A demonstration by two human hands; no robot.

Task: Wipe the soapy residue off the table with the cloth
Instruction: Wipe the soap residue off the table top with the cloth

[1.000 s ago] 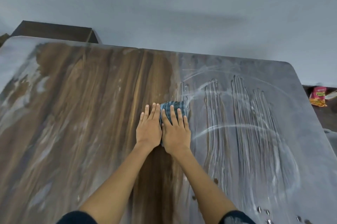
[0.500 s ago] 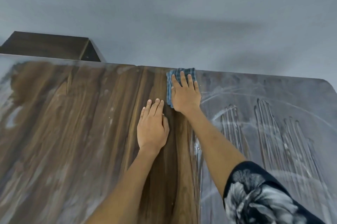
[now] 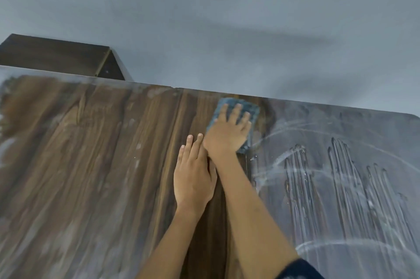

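A wood-grain table (image 3: pixel 91 165) fills the lower view. Its right part carries white soapy residue (image 3: pixel 341 187) with finger streaks and arcs; the left part shows faint smears. A folded blue checked cloth (image 3: pixel 252 110) lies flat near the table's far edge. My right hand (image 3: pixel 229 131) presses down on it with straight, spread fingers. My left hand (image 3: pixel 193 178) rests flat on the bare wood just left of my right wrist, fingers straight and together. A dark wiped strip runs from the cloth back toward me between the arms.
Beyond the far edge is a plain grey floor (image 3: pixel 227 28). A dark brown wooden box or stool (image 3: pixel 59 56) stands past the table's far left side. The table's rounded far right corner (image 3: pixel 413 116) is in view.
My right hand pushed the cloth from mid-table out to the far edge, leaving a wiped strip. My left hand came off the cloth and stayed behind on the wood. The view shifted forward.
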